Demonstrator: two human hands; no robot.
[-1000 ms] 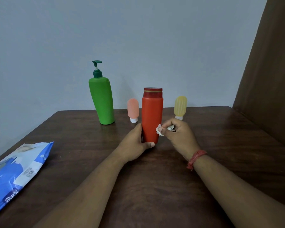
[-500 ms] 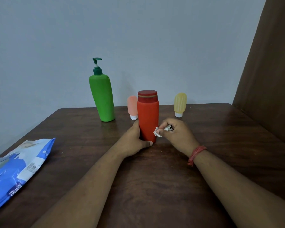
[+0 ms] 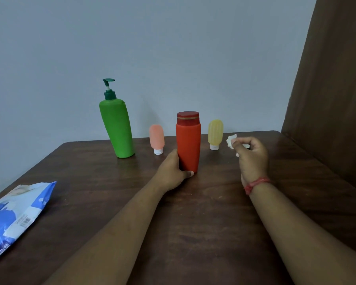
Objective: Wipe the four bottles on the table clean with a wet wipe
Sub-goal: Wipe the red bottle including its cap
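A red bottle (image 3: 188, 140) with a dark red cap stands upright at the table's middle. My left hand (image 3: 172, 173) grips its lower part, thumb across the base. My right hand (image 3: 252, 156) is off to the right of it, apart from the bottle, and holds a crumpled white wet wipe (image 3: 231, 140) in curled fingers. Behind stand a tall green pump bottle (image 3: 116, 128), a small pink tube (image 3: 157, 138) on its white cap, and a small yellow tube (image 3: 215, 133) just left of the wipe.
A blue and white wet wipe pack (image 3: 12, 219) lies at the left edge of the dark wooden table (image 3: 193, 233). A grey wall rises behind the table. A brown wooden panel (image 3: 333, 89) stands along the right side.
My right hand with the wipe has pulled away from the red bottle toward the right and up. The left hand has shifted the bottle slightly back, still gripping it.
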